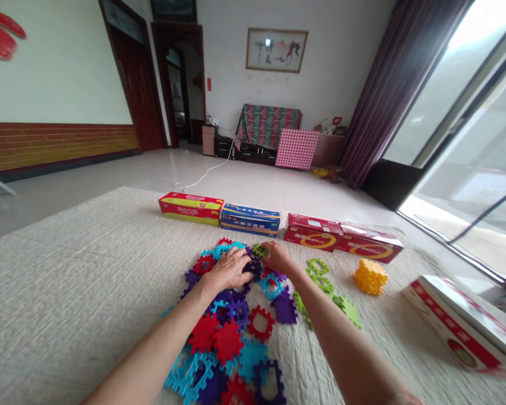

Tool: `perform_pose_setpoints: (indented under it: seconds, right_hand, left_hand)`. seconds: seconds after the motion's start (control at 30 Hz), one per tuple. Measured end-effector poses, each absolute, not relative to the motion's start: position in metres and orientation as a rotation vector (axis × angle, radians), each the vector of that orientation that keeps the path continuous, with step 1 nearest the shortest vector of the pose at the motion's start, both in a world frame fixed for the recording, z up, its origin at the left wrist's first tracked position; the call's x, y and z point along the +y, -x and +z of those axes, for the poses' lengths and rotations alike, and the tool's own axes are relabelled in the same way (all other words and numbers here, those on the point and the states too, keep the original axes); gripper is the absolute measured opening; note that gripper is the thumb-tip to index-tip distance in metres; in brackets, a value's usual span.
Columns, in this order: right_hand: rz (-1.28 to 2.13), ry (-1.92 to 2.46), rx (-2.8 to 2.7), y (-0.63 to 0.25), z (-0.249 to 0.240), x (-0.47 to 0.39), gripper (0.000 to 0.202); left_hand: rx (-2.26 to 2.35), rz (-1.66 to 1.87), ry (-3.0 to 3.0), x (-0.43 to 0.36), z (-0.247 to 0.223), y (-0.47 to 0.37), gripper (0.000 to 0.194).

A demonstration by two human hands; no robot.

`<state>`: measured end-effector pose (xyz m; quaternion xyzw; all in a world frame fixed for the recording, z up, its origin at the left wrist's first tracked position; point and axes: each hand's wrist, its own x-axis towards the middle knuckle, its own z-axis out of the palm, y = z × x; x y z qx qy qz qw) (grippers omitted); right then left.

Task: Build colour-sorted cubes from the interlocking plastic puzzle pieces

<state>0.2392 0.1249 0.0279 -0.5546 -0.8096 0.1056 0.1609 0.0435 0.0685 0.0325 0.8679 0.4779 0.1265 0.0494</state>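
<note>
A heap of toothed plastic building tiles in red, light blue and purple lies on the pale textured cover; one is a red square tile [228, 341]. My left hand [231, 270] rests on the far part of the heap, its fingers spread over purple and blue tiles. Beside it, at the heap's far right, the fingers of my right hand [277, 257] are closed on the edge of a green toothed tile [260, 251]. Several loose green tiles [349, 310] lie right of the heap, partly behind my right forearm. Farther right stands a neat stack of yellow tiles [370, 277].
Along the far side stand a red and yellow box [191, 208], a blue box [250, 220] and two red boxes [313, 232] end to end. A white and red carton [464, 323] sits at the right. Beyond the cover [88, 270] are tiled floor and a cloth-draped cabinet [267, 126].
</note>
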Motion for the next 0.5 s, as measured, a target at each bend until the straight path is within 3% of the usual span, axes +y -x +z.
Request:
perform_pose_setpoints:
  seconds: [0.33, 0.5]
  right_hand:
    - [0.407, 1.453, -2.176, -0.259, 0.043, 0.09, 0.04]
    - [0.264, 1.506, -2.115, -0.292, 0.051, 0.058, 0.04]
  left_hand:
    - [1.467, 0.367, -2.616, 0.067, 0.038, -0.048, 0.032]
    - [1.452, 0.557, -2.623, 0.054, 0.045, -0.057, 0.041]
